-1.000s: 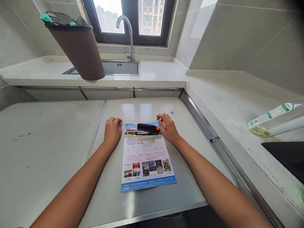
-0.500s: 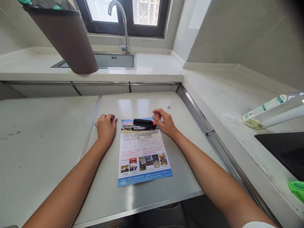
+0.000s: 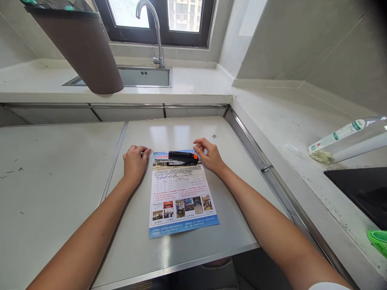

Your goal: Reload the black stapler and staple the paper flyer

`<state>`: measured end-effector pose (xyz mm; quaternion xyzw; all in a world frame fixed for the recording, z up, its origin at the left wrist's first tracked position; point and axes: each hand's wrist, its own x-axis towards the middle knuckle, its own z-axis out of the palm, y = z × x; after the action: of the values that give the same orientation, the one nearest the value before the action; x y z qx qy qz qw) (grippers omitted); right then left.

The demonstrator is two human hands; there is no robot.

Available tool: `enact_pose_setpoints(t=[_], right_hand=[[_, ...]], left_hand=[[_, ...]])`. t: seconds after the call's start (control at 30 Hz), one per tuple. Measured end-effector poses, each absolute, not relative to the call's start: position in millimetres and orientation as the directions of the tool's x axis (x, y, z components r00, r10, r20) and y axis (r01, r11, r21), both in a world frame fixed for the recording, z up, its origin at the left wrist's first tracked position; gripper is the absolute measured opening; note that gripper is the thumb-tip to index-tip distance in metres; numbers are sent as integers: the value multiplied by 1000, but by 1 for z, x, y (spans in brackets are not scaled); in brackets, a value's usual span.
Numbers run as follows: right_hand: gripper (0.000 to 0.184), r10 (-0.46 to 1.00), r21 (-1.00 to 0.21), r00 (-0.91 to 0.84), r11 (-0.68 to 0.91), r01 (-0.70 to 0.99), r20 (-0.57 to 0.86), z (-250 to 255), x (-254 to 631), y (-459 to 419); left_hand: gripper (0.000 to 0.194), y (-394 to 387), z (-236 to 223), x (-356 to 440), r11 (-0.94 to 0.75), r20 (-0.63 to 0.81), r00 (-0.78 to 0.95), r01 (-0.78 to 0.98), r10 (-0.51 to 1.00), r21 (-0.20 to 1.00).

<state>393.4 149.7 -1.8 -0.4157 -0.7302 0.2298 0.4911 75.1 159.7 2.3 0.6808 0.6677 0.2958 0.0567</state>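
Observation:
A printed flyer (image 3: 183, 187) lies on the white tabletop, with a blue band along its near edge. Across the flyer's far part rests a black stapler (image 3: 183, 158) with an orange patch at its right end. My left hand (image 3: 135, 161) rests left of the flyer, its fingers curled in and the thumb close to the fingertips; nothing shows in it. On the other side, my right hand (image 3: 208, 152) is beside the stapler's orange end, fingers loosely bent and thumb apart from them. Whether it touches the stapler I cannot tell.
Small staple strips (image 3: 214, 136) lie beyond my right hand. At the back, a brown bin (image 3: 81, 48) stands before the sink (image 3: 148, 77) and faucet (image 3: 159, 36). On the right counter are a clear bottle (image 3: 347, 141), a black panel (image 3: 359, 193) and a green object (image 3: 377, 241).
My left hand has shifted slightly right, and its thumb and fingers are closer together. The right hand, stapler and flyer look the same apart from a slight view shift.

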Motion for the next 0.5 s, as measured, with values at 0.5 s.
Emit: enact_pose_setpoints(t=[0.5], right_hand=[[19,828,-739,-209,559,376,520,-2,394,150]], left_hand=[[8,155,14,79,-353,477,25,706,879,614]])
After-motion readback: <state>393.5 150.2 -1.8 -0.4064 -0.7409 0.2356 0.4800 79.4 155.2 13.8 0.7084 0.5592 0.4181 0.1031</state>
